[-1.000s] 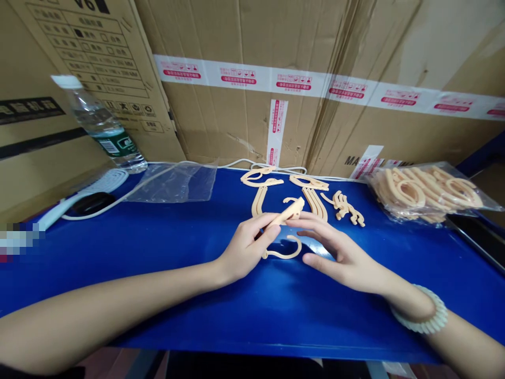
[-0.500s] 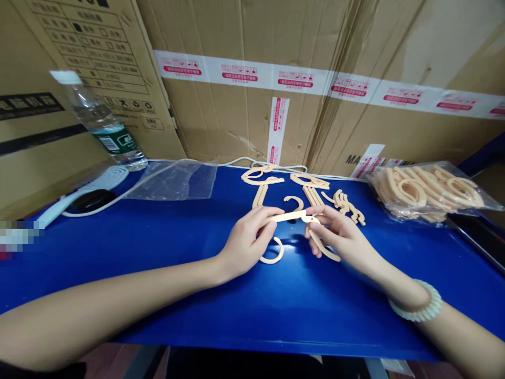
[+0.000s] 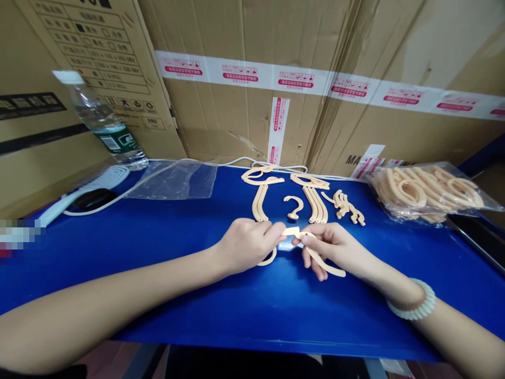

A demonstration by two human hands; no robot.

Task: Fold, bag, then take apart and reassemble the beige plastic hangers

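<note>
Left hand and right hand over the blue table
The left pinches a straight part, the right a curved part, ends meeting in front of a loose hook.

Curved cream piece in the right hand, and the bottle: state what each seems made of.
Curved cream piece: probably moulded plastic with a satin finish, given its even colour and smooth edges; painted wood isn't ruled out.
Bottle: likely clear plastic, glossy, being transparent with bright highlights.
</note>
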